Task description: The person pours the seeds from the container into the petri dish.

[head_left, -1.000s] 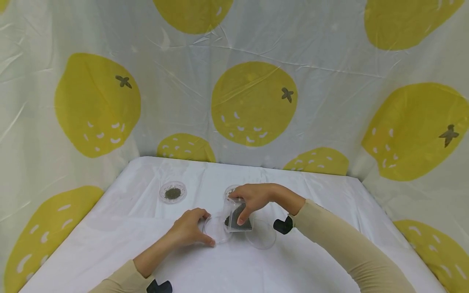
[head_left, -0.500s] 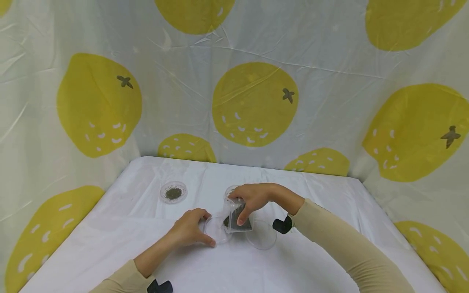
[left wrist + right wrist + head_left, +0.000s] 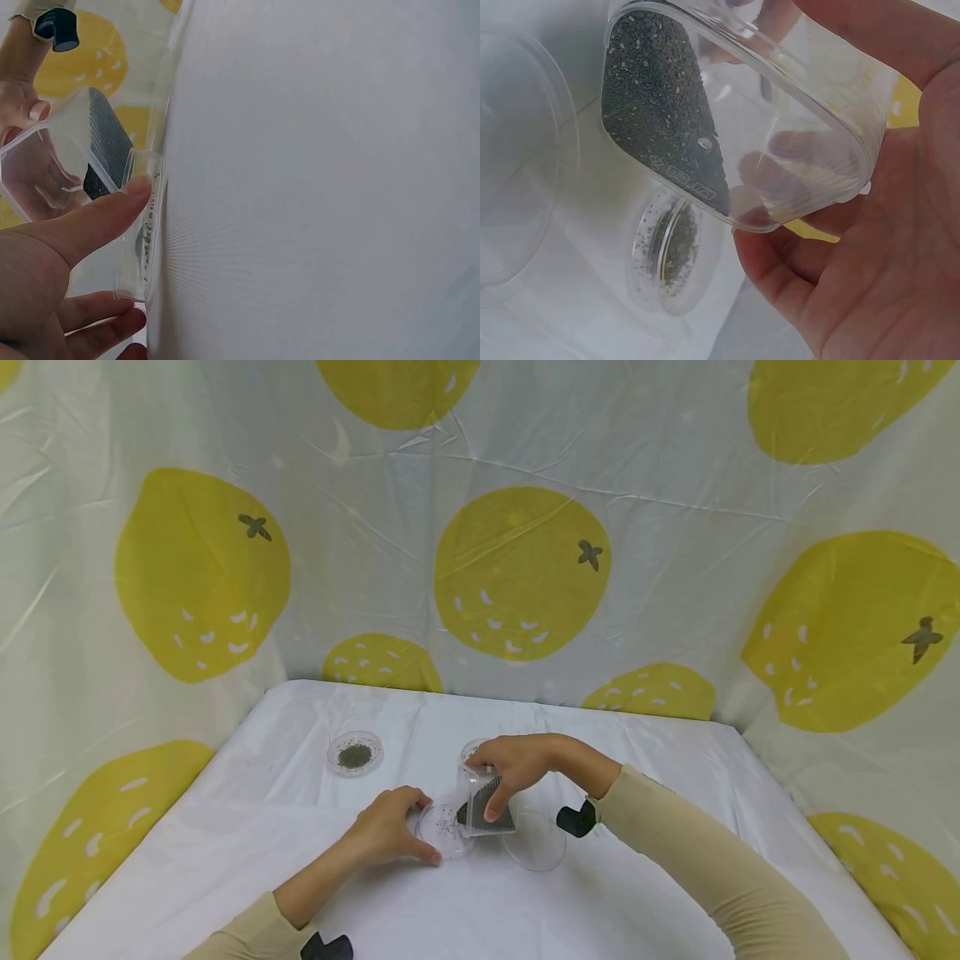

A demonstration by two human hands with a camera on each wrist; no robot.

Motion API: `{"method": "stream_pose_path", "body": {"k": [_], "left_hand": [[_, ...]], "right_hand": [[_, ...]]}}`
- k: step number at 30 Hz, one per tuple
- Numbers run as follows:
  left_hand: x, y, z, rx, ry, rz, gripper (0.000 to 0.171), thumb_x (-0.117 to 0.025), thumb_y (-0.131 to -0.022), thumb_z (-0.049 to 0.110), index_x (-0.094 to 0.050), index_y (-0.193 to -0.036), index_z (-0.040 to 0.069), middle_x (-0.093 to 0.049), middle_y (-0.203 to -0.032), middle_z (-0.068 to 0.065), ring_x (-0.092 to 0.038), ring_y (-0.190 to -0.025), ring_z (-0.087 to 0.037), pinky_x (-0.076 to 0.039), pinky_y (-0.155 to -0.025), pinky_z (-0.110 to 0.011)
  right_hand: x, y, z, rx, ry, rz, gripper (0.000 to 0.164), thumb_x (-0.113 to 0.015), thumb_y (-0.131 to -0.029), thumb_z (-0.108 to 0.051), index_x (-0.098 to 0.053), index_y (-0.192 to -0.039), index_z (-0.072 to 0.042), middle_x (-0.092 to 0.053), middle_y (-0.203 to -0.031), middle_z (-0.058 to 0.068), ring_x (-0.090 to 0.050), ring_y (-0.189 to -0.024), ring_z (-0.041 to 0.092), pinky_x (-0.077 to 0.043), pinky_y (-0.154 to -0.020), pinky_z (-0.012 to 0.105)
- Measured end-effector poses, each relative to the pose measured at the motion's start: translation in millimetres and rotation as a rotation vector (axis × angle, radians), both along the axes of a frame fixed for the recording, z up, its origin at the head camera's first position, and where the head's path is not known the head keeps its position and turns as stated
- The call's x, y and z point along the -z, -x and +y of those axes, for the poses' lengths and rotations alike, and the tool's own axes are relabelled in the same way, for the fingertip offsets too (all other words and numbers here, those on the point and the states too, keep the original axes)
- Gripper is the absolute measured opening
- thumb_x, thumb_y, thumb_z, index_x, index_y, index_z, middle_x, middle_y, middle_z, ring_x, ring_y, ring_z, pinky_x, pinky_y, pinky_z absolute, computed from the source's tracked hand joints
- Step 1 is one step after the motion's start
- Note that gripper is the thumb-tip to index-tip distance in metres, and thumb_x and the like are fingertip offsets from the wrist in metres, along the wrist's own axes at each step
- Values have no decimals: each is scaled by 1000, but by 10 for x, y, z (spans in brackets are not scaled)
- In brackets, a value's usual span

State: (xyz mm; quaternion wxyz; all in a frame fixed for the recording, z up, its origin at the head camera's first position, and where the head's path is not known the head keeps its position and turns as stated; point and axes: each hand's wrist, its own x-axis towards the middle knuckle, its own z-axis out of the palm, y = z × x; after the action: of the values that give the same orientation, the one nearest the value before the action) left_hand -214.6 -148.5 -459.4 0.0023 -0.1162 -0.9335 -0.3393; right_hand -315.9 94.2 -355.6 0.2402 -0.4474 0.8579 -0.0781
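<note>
My left hand grips the rim of a clear petri dish, thumb on the near side and fingers on the far side. Dark seeds lie scattered on the dish's floor. Over its right edge, my right hand holds a clear plastic container tipped on its side, mouth toward the dish. Black seeds are heaped along one side of this container in the right wrist view. The left wrist view has the container's mouth close above the dish's rim.
A round clear dish or lid lies right of the held dish, partly beneath the container. Farther back left stands a petri dish with greenish-brown seeds. Another small dish is partly hidden behind my right hand. White cloth covers the table.
Dark seeds now show scattered in the petri dish, which looked bare a second ago. Both hands and the tipped container have hardly moved.
</note>
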Motion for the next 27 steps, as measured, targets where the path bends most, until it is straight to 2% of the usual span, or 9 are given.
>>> {"method": "stream_pose_path", "body": {"k": [5,12,20,27], "left_hand": [[-6,-6,-2,1,0,0,77,-103,-55,38,-70,-119,9,-69,-115,-2,-61,-112,-31,-50,-94,-57],[-18,-7,-5,10,-3,6,78,-103,-55,38,-70,-119,8,-69,-114,-2,-61,-113,-31,-50,-95,-57],[-29,-29,-6,1,-2,-1,78,-103,-54,38,-70,-118,9,-69,-114,-2,-61,-113,-32,-49,-95,-57],[-36,-40,1,0,-8,0,78,-103,-55,37,-70,-119,8,-69,-115,-4,-61,-113,-33,-49,-96,-57]], "right_hand": [[-14,-13,-10,21,-11,-5,89,-87,-80,-47,-52,-150,-5,-58,-141,1,-52,-126,13,-43,-109,37],[-17,-15,-12,-6,5,-9,85,-88,-79,-44,-55,-147,-5,-60,-133,-2,-54,-118,11,-45,-105,34],[-8,-7,-15,-6,-4,-5,87,-87,-80,-45,-53,-149,-6,-59,-136,-1,-53,-122,11,-44,-106,34],[-27,-8,-25,-15,13,-27,83,-88,-80,-42,-55,-146,-4,-60,-131,-2,-54,-117,12,-45,-104,34]]}}
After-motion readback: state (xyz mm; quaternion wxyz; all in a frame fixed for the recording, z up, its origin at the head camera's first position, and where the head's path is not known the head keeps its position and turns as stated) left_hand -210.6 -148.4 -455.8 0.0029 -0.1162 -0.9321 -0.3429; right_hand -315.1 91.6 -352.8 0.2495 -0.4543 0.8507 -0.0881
